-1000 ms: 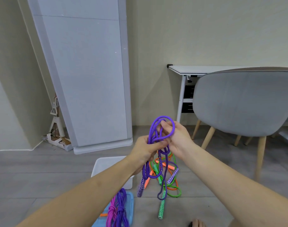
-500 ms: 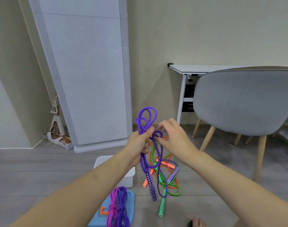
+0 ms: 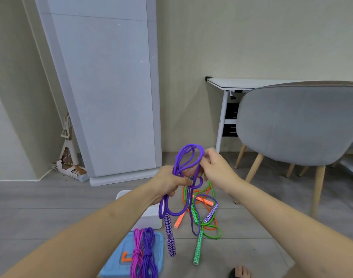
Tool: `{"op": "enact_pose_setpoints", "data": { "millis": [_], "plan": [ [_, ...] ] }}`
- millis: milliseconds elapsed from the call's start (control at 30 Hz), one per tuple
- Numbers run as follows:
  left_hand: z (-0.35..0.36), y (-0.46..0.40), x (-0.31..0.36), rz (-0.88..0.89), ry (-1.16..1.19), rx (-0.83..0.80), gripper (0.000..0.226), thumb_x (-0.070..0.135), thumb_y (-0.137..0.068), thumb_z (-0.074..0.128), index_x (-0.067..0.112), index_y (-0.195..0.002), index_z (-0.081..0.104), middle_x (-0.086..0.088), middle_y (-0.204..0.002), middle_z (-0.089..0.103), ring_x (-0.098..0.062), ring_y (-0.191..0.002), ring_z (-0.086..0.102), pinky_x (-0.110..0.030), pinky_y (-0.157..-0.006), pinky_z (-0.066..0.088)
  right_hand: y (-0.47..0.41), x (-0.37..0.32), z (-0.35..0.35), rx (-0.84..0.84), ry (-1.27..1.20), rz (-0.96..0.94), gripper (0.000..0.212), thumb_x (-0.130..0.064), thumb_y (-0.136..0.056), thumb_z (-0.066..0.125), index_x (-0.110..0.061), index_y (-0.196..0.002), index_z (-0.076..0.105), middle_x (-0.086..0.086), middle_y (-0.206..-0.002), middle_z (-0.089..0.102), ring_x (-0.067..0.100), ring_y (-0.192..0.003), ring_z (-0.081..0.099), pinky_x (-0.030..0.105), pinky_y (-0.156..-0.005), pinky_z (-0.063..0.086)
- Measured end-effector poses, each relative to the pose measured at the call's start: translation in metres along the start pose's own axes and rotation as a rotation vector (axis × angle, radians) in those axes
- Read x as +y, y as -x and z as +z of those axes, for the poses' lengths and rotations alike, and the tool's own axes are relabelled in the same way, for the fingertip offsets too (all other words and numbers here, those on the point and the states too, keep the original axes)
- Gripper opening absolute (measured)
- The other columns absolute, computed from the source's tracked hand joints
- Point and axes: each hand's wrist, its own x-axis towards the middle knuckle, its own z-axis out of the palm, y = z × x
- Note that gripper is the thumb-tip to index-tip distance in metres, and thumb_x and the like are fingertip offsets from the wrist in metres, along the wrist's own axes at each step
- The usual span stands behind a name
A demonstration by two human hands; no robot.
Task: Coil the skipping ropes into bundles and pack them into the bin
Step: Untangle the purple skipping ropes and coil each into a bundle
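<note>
With pink and purple coiled rope bundles point(image 3: 144, 255) done, both hands, the left hand point(image 3: 167, 182) gripping and the right hand point(image 3: 215, 167) pinching, loop the purple woven skipping rope point(image 3: 188, 157), while orange and green ropes point(image 3: 206, 221) wait on the floor.

I see a purple skipping rope point(image 3: 188, 157) of braided, matt cord, its handle point(image 3: 170, 235) smooth with a printed white diamond pattern. On the floor point(image 3: 41, 207), which looks like matt grey wood-grain planks, lie green point(image 3: 208, 231) and orange point(image 3: 184, 195) ropes that appear slick and plastic-like. The white bin point(image 3: 149, 216) reads as smooth, slightly glossy plastic; the blue lid point(image 3: 115, 263) beside it looks matt plastic. A pink bundle point(image 3: 137, 255) and a purple bundle point(image 3: 148, 255) show woven cord. The chair point(image 3: 300, 125) wears grey cloth on pale wooden legs point(image 3: 318, 189).
</note>
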Motion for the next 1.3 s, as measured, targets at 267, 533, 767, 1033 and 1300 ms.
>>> {"op": "enact_pose_setpoints", "data": {
  "millis": [267,533,767,1033,1300],
  "plan": [
    [0.015,-0.001,-0.012,-0.027,-0.108,-0.194,0.04,0.029,-0.069,0.091,0.014,-0.089,0.06,-0.005,-0.066,0.028,-0.016,-0.053,0.019,-0.027,-0.046,0.015,0.01,-0.02,-0.008,-0.037,-0.382,0.206,0.015,-0.024,-0.111,0.031,-0.011,-0.112,0.039,0.019,-0.082,0.076,0.03,-0.062,0.07,0.035,-0.059,0.06],
    [0.028,0.002,-0.023,-0.049,-0.072,-0.231,0.021,0.021,-0.08,0.081,0.016,-0.082,0.061,0.001,-0.057,0.027,-0.014,-0.05,0.017,-0.032,-0.049,0.012,0.0,-0.018,-0.016,0.101,-0.466,0.25,0.014,-0.022,-0.11,0.034,-0.012,-0.103,0.041,0.011,-0.068,0.073,0.018,-0.041,0.048,0.026,-0.042,0.042],
    [0.002,-0.011,-0.05,-0.057,-0.145,0.079,0.018,0.024,-0.086,0.069,0.016,-0.078,0.055,-0.001,-0.057,0.023,-0.016,-0.048,0.017,-0.027,-0.047,0.013,-0.015,0.019,-0.064,0.109,-0.075,0.139,0.017,-0.026,-0.093,0.069,-0.015,-0.08,0.068,0.001,-0.067,0.058,0.009,-0.045,0.041,0.024,-0.045,0.034],
    [-0.034,-0.016,-0.057,-0.161,-0.092,0.236,0.027,0.024,-0.098,0.057,0.01,-0.075,0.059,0.0,-0.053,0.027,-0.014,-0.045,0.018,-0.022,-0.043,0.016,-0.006,0.058,-0.08,-0.068,0.764,-0.079,0.046,-0.034,-0.094,0.066,-0.033,-0.129,0.036,-0.001,-0.117,0.051,0.027,-0.097,0.062,0.044,-0.086,0.052],
    [-0.015,-0.013,-0.04,-0.169,-0.028,0.125,0.025,0.025,-0.101,0.054,0.013,-0.079,0.053,0.003,-0.052,0.028,-0.011,-0.044,0.019,-0.02,-0.041,0.015,-0.003,0.056,-0.005,-0.044,0.671,-0.369,0.042,-0.025,-0.084,0.072,-0.02,-0.123,0.056,-0.001,-0.118,0.052,0.02,-0.109,0.051,0.036,-0.092,0.047]
  ]
}}
